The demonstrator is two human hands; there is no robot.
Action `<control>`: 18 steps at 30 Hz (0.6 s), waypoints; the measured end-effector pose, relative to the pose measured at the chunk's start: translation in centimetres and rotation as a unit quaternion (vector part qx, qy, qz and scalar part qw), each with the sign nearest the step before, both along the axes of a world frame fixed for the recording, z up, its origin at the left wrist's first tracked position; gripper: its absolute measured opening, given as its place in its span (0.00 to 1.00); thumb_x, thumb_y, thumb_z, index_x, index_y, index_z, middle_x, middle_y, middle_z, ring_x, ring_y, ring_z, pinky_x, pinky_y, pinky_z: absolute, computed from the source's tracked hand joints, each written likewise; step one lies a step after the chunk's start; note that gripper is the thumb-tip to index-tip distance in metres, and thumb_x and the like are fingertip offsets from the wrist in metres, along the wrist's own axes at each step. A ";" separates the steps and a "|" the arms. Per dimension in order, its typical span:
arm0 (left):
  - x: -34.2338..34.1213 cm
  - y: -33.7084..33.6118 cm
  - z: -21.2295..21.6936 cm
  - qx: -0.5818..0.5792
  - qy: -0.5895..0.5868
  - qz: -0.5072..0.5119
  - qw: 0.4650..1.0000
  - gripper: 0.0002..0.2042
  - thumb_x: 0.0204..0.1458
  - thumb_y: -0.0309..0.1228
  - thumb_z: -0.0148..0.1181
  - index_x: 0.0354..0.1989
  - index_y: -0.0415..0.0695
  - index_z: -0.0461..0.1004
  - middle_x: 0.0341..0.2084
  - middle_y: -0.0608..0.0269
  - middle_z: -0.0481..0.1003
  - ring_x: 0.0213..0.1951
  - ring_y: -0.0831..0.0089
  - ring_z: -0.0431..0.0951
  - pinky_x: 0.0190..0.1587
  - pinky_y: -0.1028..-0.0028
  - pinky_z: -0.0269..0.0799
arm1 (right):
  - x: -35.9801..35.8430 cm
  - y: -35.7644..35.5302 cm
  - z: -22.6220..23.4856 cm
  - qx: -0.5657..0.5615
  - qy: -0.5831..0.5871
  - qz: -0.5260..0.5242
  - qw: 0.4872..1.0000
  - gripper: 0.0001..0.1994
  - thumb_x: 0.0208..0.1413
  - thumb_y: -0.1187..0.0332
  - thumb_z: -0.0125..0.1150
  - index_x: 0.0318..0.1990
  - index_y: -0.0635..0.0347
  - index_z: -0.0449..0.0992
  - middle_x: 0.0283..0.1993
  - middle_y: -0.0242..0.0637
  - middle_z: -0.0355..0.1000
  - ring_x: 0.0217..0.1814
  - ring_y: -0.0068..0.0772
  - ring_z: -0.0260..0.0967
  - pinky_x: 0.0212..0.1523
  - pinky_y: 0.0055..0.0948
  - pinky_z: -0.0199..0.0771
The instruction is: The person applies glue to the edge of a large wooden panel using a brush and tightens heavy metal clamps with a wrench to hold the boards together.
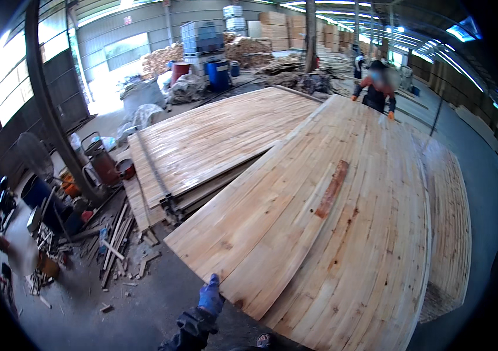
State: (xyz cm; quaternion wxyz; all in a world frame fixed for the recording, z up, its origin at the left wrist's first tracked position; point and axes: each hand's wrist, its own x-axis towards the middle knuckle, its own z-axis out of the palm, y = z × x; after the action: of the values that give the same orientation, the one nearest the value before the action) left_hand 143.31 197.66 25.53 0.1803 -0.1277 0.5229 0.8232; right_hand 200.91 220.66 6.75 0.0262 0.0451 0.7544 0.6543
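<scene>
My left hand [211,297], in a blue glove, grips the near edge of a wide wooden panel [260,234] made of pale, knotty strips. Its fingers are partly hidden at the edge. This panel overlaps another wooden panel [372,257] to its right, with a dark gap between them near my end. A reddish-brown strip of wood [332,188] lies lengthwise along the surface. Across at the far end, a person with orange gloves [390,116] stands with hands at the panel's far edge. My right hand is out of view.
More panels [220,137] lie stacked to the left, with a metal bar [150,161] across their near end. Another stack [448,216] stands at right. Wood offcuts [117,243] litter the left floor near a dark post [56,111]. Blue drums [218,76] stand farther back.
</scene>
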 end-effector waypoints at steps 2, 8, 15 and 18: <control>-0.3 -0.8 0.4 -0.077 0.066 -0.045 0.994 0.20 0.59 0.42 0.57 0.51 0.38 0.71 0.41 0.58 0.76 0.39 0.66 0.77 0.41 0.64 0.77 | -0.4 -0.1 5.3 0.188 -0.002 0.057 0.980 0.23 0.58 0.46 0.45 0.54 0.49 0.68 0.52 0.32 0.69 0.53 0.40 0.62 0.51 0.45 0.62; 0.0 -0.5 2.0 -0.067 -0.001 -0.019 0.998 0.21 0.58 0.46 0.58 0.44 0.37 0.74 0.33 0.60 0.77 0.32 0.68 0.77 0.34 0.67 0.74 | -2.5 -0.9 16.2 0.372 0.178 0.198 0.889 0.25 0.51 0.43 0.55 0.48 0.51 0.67 0.43 0.34 0.66 0.46 0.40 0.61 0.43 0.44 0.62; -4.4 -5.7 -2.9 -0.255 0.072 -0.036 0.964 0.24 0.58 0.49 0.56 0.44 0.34 0.73 0.32 0.57 0.77 0.31 0.67 0.76 0.33 0.66 0.73 | -5.7 -1.8 20.0 0.386 0.345 0.227 0.825 0.30 0.43 0.39 0.66 0.42 0.53 0.67 0.32 0.37 0.62 0.37 0.41 0.60 0.34 0.43 0.63; -2.7 -2.2 5.0 -0.143 -0.021 -0.068 0.987 0.24 0.58 0.49 0.56 0.43 0.35 0.73 0.32 0.58 0.77 0.31 0.67 0.76 0.32 0.65 0.74 | -5.9 -2.0 19.4 0.401 0.354 0.175 0.827 0.32 0.41 0.39 0.69 0.42 0.54 0.66 0.31 0.38 0.61 0.36 0.42 0.59 0.33 0.44 0.62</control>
State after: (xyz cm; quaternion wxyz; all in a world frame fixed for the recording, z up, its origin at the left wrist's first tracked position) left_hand 140.62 195.44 30.53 0.2269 -0.1336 0.6392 0.7226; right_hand 195.03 218.64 26.17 -0.3780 0.1472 0.3785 0.8320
